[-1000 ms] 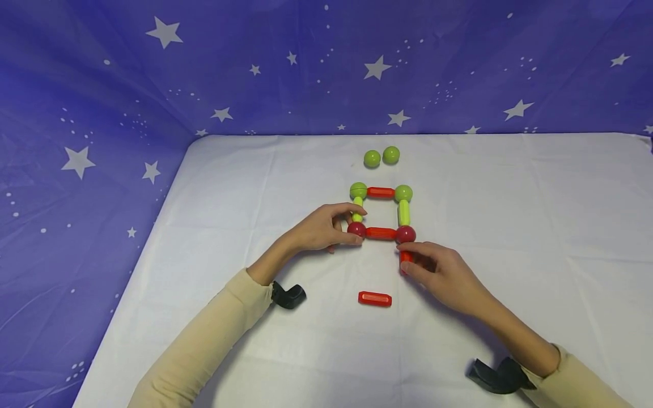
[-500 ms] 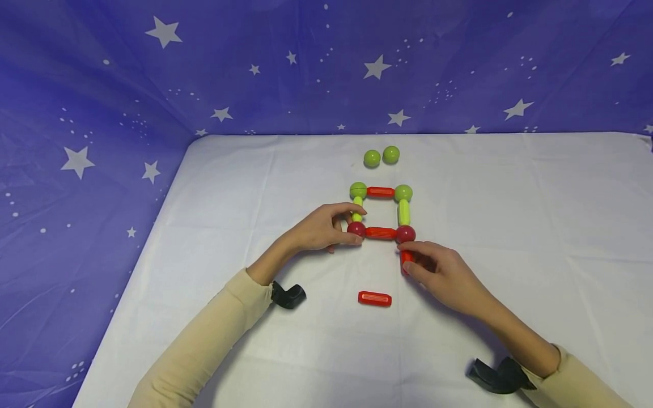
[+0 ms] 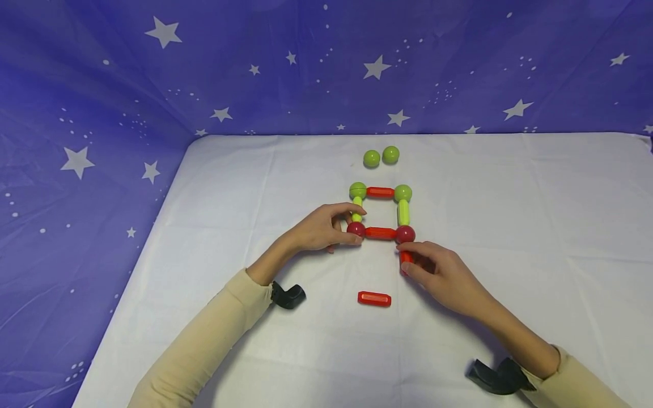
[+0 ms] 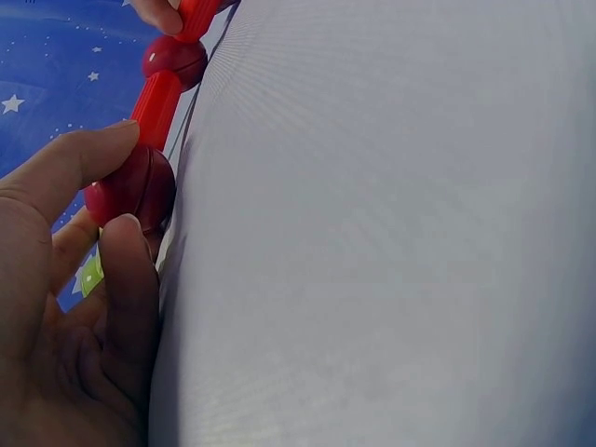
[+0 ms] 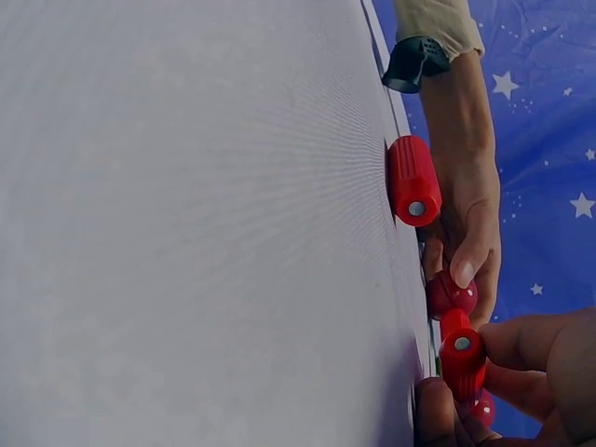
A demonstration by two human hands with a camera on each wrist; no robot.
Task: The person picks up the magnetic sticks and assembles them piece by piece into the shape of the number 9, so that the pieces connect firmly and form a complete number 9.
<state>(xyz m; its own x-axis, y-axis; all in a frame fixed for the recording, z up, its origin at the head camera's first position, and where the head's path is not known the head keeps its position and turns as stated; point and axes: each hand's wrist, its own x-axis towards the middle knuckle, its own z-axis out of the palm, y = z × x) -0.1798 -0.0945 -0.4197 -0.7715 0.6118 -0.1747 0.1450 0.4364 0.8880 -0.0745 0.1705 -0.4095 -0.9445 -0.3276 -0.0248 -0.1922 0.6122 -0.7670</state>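
A square of magnetic rods and balls lies mid-table: green balls (image 3: 403, 193) at its far corners, dark red balls (image 3: 405, 234) at its near ones. Red rods (image 3: 380, 233) form the near and far sides, yellow-green rods (image 3: 403, 212) the other two. My left hand (image 3: 321, 228) holds the near-left red ball (image 4: 140, 191) between thumb and fingers. With my right hand (image 3: 449, 277) I pinch a red rod (image 5: 463, 358), which points toward me from the near-right ball. Fingers partly cover this rod; the left wrist view shows its far end against the ball.
A loose red rod (image 3: 374, 298) lies nearer me, between the forearms. Two loose green balls (image 3: 372, 158) sit beyond the square. Black wrist mounts (image 3: 500, 376) stick out from both sleeves. A blue star-patterned cloth (image 3: 326, 68) hangs behind the white table (image 3: 535, 226).
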